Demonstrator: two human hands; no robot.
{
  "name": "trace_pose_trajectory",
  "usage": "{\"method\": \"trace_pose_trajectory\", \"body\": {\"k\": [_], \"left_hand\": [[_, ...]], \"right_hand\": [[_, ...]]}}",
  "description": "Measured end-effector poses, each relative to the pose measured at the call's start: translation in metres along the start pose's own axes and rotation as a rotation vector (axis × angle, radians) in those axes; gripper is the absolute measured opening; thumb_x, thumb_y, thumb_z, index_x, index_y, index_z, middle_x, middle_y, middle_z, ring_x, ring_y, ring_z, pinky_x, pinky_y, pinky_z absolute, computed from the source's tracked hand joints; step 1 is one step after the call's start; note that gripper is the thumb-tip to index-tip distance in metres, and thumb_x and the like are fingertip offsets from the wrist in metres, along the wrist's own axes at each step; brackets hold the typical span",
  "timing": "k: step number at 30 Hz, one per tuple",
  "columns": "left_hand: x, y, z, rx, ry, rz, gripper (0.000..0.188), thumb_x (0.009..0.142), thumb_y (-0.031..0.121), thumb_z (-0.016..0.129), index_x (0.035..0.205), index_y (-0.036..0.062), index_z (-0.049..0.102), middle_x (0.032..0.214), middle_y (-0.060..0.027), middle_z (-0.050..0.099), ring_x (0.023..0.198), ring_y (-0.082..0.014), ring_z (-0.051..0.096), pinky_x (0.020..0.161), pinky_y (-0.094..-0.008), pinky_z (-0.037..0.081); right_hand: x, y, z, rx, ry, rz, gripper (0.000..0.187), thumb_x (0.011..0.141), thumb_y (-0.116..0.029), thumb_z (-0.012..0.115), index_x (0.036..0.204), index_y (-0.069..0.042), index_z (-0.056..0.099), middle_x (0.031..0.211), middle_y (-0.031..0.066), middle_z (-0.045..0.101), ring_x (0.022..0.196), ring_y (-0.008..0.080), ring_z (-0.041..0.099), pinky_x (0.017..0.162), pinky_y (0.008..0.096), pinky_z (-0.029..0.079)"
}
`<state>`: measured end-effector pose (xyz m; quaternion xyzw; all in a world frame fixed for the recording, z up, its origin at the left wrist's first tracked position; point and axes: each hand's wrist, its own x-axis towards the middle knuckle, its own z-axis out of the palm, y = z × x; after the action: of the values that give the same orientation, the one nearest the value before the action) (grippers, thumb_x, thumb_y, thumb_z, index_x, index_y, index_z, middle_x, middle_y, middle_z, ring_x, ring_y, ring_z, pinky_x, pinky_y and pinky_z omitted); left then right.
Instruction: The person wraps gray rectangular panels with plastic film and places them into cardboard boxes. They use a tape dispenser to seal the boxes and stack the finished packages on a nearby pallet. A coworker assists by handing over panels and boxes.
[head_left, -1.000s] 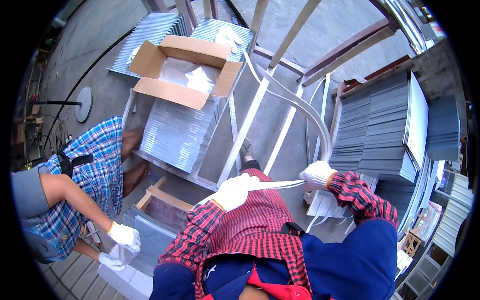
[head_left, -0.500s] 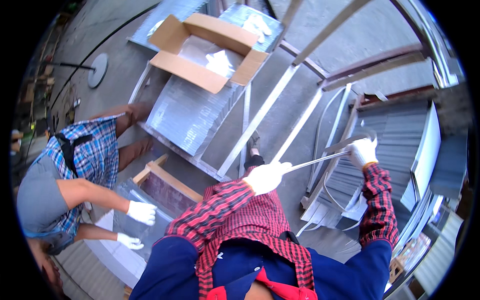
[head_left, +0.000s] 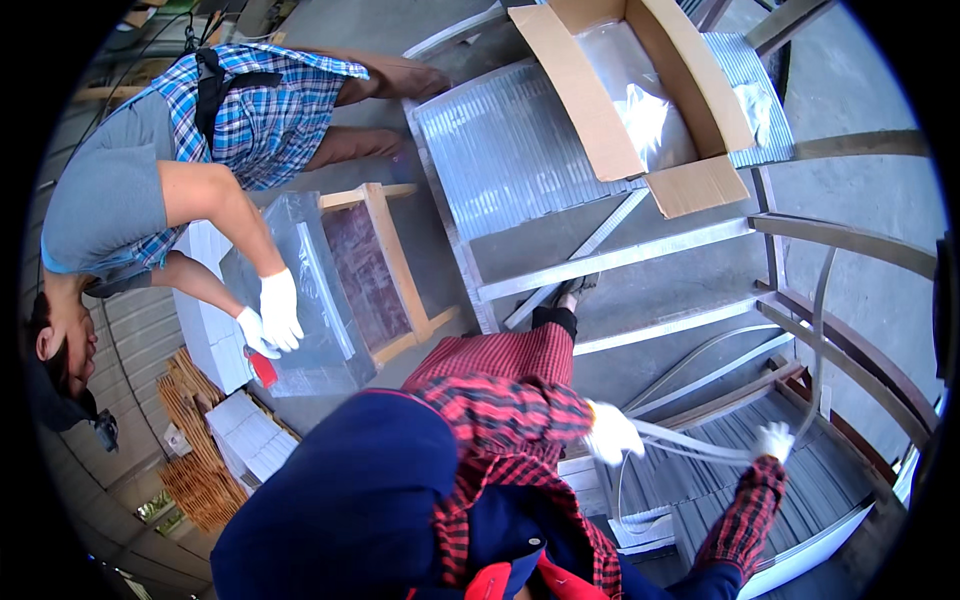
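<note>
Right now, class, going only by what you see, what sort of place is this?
Probably a workshop or small factory: ribbed panels stacked on a metal frame, and long grey strips held between the left hand and right hand, both gloved.

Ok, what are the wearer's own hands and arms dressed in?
Left hand and right hand both wear white gloves. The forearm sleeves are red-and-black checked; the upper sleeves are navy blue. I can make out no markings.
</note>
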<state>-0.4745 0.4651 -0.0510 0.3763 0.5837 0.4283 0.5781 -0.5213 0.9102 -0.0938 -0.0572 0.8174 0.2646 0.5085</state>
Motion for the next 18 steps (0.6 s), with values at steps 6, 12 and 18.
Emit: {"method": "trace_pose_trajectory", "body": {"k": [6, 12, 18], "left_hand": [[-0.155, -0.103, -0.055, -0.009, 0.721, -0.58, 0.043, 0.09, 0.031, 0.056, 0.124, 0.0058, 0.062, 0.12, -0.02, 0.064, 0.112, -0.0351, 0.06, 0.1, -0.0418, 0.047], [-0.318, -0.183, -0.079, -0.04, 1.336, -1.032, 0.045, 0.093, 0.027, 0.058, 0.132, 0.0046, 0.055, 0.129, -0.0181, 0.061, 0.121, -0.033, 0.058, 0.102, -0.0394, 0.046], [-0.396, -0.265, -0.138, -0.219, 1.712, -0.824, 0.068, 0.09, 0.02, 0.063, 0.15, 0.0042, 0.035, 0.148, -0.021, 0.045, 0.134, -0.0332, 0.047, 0.112, -0.0384, 0.035]], "right_hand": [[0.03, -0.232, -0.076, 0.811, 0.123, -0.589, 0.059, 0.077, -0.03, 0.071, 0.132, -0.009, 0.061, 0.13, 0.0164, 0.062, 0.119, 0.0329, 0.06, 0.102, 0.0384, 0.046], [-0.007, -0.425, -0.189, 1.432, 0.057, -0.806, 0.044, 0.087, -0.018, 0.068, 0.128, -0.001, 0.061, 0.117, 0.017, 0.069, 0.108, 0.0255, 0.066, 0.094, 0.0318, 0.049], [-0.059, -0.514, -0.231, 1.583, -0.2, -0.919, 0.044, 0.091, -0.01, 0.067, 0.131, 0.001, 0.057, 0.114, 0.0143, 0.068, 0.108, 0.0212, 0.064, 0.093, 0.0293, 0.05]]}}
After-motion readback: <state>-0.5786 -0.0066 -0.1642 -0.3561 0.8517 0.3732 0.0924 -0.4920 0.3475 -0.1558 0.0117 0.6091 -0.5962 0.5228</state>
